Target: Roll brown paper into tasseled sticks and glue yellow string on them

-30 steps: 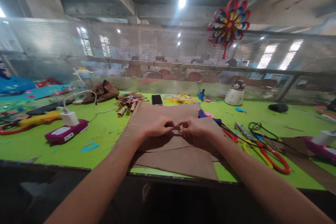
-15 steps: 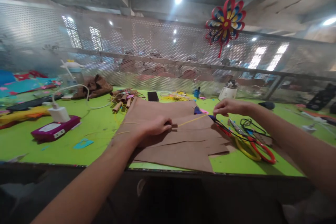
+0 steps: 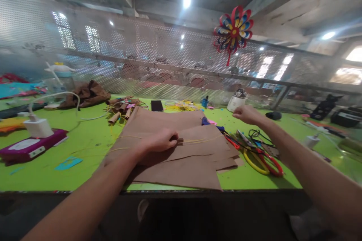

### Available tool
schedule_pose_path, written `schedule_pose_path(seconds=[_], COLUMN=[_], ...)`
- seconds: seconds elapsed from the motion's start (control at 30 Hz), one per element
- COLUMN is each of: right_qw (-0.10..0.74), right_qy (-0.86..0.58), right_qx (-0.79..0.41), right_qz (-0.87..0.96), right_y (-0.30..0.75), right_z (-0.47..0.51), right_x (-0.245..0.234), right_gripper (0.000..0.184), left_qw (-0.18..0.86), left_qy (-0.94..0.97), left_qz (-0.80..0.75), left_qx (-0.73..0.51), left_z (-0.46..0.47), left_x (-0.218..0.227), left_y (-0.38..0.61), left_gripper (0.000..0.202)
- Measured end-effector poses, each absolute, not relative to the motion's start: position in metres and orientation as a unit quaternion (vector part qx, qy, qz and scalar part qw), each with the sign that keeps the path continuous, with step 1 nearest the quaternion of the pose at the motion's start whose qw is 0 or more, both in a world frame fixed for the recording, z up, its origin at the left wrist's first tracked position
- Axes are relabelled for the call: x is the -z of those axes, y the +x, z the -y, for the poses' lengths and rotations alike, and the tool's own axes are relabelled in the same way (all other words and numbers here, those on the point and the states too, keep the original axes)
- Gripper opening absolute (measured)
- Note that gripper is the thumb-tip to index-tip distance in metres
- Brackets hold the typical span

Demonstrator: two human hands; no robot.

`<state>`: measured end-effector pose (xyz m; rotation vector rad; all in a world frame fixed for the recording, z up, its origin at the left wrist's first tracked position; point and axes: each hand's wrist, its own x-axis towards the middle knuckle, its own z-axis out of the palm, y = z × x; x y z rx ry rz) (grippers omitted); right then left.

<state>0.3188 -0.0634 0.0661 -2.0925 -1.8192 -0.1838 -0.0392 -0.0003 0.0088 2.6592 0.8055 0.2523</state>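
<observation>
My left hand (image 3: 161, 140) rests on the brown paper sheets (image 3: 181, 175), its fingers closed on a small brown paper roll (image 3: 180, 141). Out of that roll a thin yellow string (image 3: 202, 140) runs right across the paper. Up and to the right, above the table, my right hand (image 3: 247, 115) has its fingers pinched together; whether the string reaches them, I cannot make out. Beneath my right forearm lie scissors with red and yellow handles (image 3: 261, 162). A dark blue tool (image 3: 207, 121) is partly covered by the paper.
Brown paper rolls with yellow string (image 3: 120, 111) and a phone (image 3: 156, 105) lie behind the sheets. On the left are a purple power strip (image 3: 34, 145) and a white charger (image 3: 39, 127). A white bottle (image 3: 236, 100) stands at the back; black cables tangle at right.
My right hand has lifted and moved away from the paper's right edge. The string, earlier straight towards that hand, now runs looser over the paper. The view has turned slightly right.
</observation>
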Motion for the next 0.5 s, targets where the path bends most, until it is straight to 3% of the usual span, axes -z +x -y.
schedule_pose_path(seconds=[0.17, 0.33, 0.5], right_qw=[0.218, 0.218, 0.257], right_qy=[-0.669, -0.588, -0.545], right_qx=[0.071, 0.033, 0.068], right_qz=[0.707, 0.778, 0.795], right_y=[0.257, 0.179, 0.155], right_z=[0.058, 0.051, 0.051], right_x=[-0.058, -0.014, 0.029], right_gripper=[0.023, 0.02, 0.02], left_qw=[0.158, 0.148, 0.14], left_qy=[0.94, 0.943, 0.946], left_qz=[-0.289, -0.288, -0.278], left_qx=[-0.084, -0.083, -0.084], left_z=[0.0, -0.002, -0.01], left_x=[-0.009, -0.006, 0.003], left_y=[-0.038, -0.035, -0.033], left_gripper=[0.028, 0.029, 0.027])
